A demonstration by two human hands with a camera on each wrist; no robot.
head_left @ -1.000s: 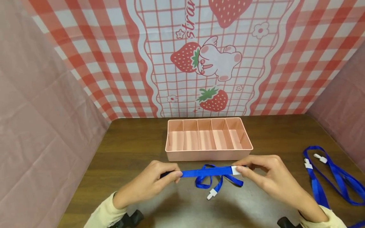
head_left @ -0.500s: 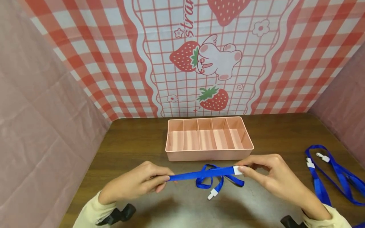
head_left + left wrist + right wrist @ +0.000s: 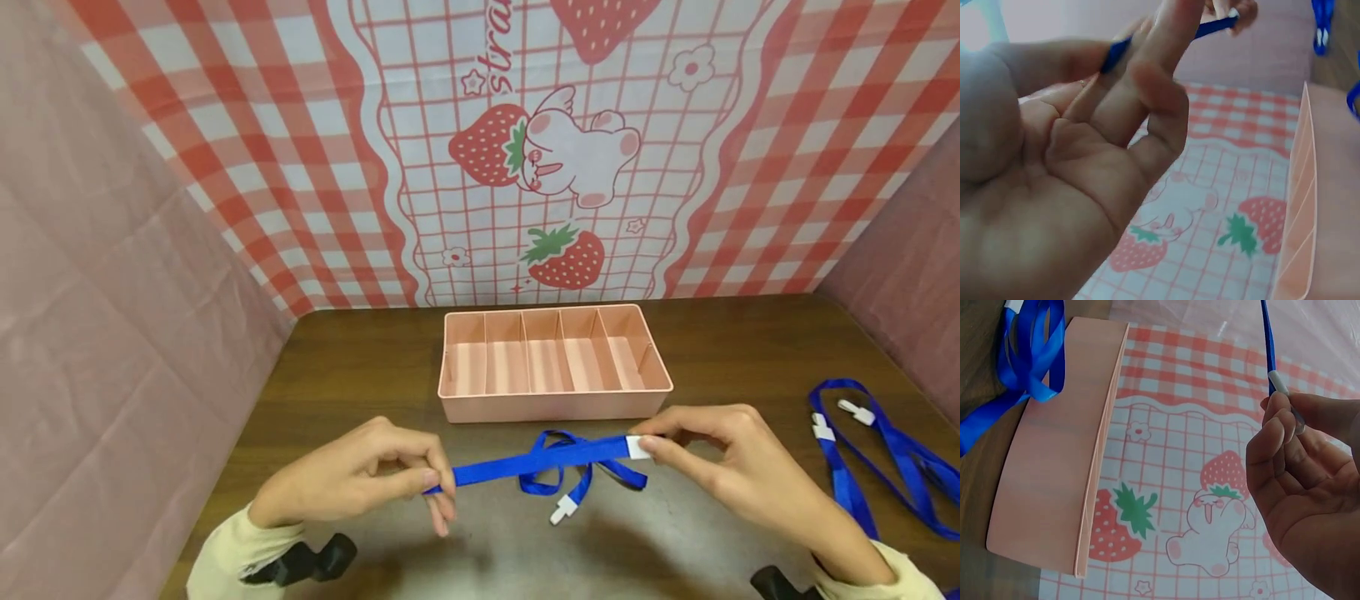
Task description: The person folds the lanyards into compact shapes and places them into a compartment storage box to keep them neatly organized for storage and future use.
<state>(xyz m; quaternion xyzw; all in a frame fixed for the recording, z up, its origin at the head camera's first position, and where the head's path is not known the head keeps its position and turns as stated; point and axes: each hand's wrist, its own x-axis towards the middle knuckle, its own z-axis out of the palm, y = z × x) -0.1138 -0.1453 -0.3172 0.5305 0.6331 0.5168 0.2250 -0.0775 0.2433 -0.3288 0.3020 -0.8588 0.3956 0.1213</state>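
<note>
- Wooden table (image 3: 345, 367): left edge borders a pink cloth (image 3: 150, 267); back edge meets the strawberry-print gingham backdrop (image 3: 255, 117).
- Left hand (image 3: 352, 475): thumb and fingers pinching the strap near its left end, one fingertip extended below; a band of wood separates hand from left table edge.
- Blue lanyard (image 3: 502, 469): stretched between both hands, nearer the person than the pink five-compartment organizer (image 3: 558, 407).
- Looped blue strap (image 3: 540, 486) with white clip (image 3: 564, 508): lies below; connection to the held piece cannot be told.
- Right hand (image 3: 738, 467): thumb and fingertips pinching the white end piece (image 3: 638, 447).
- Further blue lanyards (image 3: 843, 492): near right table edge, wood between them and organizer.
- Versus one second ago: hands farther apart, more strap exposed.
</note>
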